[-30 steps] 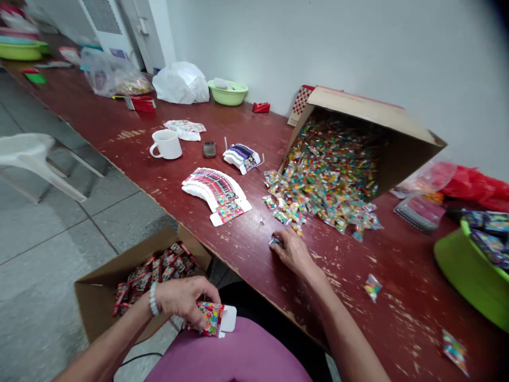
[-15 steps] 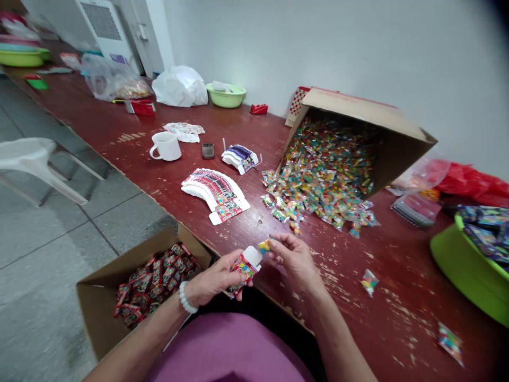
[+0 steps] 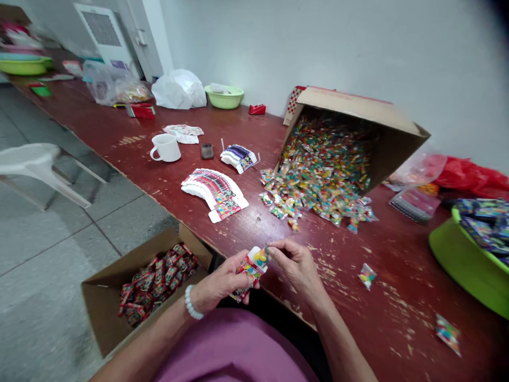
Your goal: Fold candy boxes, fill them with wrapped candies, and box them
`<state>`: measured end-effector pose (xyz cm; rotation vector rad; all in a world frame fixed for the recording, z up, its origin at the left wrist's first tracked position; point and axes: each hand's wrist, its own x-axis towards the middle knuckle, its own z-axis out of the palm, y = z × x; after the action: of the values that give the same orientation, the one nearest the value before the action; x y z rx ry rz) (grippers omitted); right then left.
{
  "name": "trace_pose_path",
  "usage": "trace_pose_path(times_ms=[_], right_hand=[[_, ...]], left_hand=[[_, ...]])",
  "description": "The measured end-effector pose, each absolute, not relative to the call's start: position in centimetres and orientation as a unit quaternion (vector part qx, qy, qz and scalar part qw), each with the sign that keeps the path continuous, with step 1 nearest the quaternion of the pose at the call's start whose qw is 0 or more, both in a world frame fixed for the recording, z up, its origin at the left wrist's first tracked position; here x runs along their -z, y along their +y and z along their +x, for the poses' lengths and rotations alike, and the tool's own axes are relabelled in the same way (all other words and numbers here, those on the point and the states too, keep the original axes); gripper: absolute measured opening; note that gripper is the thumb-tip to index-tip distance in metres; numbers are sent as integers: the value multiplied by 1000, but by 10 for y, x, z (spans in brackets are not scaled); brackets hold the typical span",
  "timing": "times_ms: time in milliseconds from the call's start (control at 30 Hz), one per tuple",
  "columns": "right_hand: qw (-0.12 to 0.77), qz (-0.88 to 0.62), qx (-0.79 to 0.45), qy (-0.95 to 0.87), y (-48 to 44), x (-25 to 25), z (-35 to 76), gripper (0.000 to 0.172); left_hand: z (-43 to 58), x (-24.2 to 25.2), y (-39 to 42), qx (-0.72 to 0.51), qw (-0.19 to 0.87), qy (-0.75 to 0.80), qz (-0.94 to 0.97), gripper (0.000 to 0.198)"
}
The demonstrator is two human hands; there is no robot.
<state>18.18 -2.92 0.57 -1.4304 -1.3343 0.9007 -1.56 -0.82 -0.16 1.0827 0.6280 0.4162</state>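
Observation:
My left hand (image 3: 226, 281) is closed around a small red printed candy box (image 3: 251, 269), its white top flap standing open. Between thumb and fingertips, my right hand (image 3: 296, 263) pinches a small clear packet of colourful candy (image 3: 261, 257) right at the box's mouth. How far the packet reaches into the box I cannot tell. Ahead of my hands lies a fanned stack of flat red boxes (image 3: 217, 193). Beyond it, many candy packets (image 3: 318, 180) spill from a tipped cardboard box (image 3: 393, 143). Two loose packets, one of them nearer (image 3: 366, 276), lie to my right.
Below the table edge at left, an open carton (image 3: 95, 313) holds several filled red boxes. A white mug (image 3: 166, 148), a small dark device (image 3: 207, 151) and purple flat boxes (image 3: 238, 158) stand on the red table (image 3: 135, 159). At right is a green basin (image 3: 457, 254).
My right hand has brought the candy packet leftward against the open mouth of the box. My left hand still holds the box, shifted slightly right.

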Motion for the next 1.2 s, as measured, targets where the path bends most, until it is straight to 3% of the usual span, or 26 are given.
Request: trace_pose_path(times_ms=[167,300,367,467,567,733,833,967,1067,1200], right_hand=[[403,-564,-254,-674,-36,-17,174,12],[351,-517,-335,-705,-38,-22,170,20],[395,-521,-360,-665,-39,-19,169,23],[484,-577,-304,-583,-41,-12,166,18],[500,-576,-294,-576,-44,-3,157,13],[527,-531,-313,-585,-48,5,144,13],[525,-517,-377,-562,-43,4,144,12],[534,-474,-554,-429,-34,6,145,19],[540,-452,-603,-375,-32,8,145,41],[491,-476,-588,-431,-36,11,148,25]], left_hand=[[-11,2,-10,-198,783,293,512,34],[-8,0,-11,-229,772,304,508,31],[-6,-1,-10,-260,781,322,468,31],[-5,-1,-7,-292,820,340,357,37],[-4,0,-4,-304,844,348,272,49],[-4,3,-6,-319,831,392,232,38],[-3,5,-9,-326,818,406,246,38],[-2,7,-12,-343,805,384,293,43],[-3,7,-13,-346,798,373,322,50],[-5,3,-13,-329,804,355,345,55]])
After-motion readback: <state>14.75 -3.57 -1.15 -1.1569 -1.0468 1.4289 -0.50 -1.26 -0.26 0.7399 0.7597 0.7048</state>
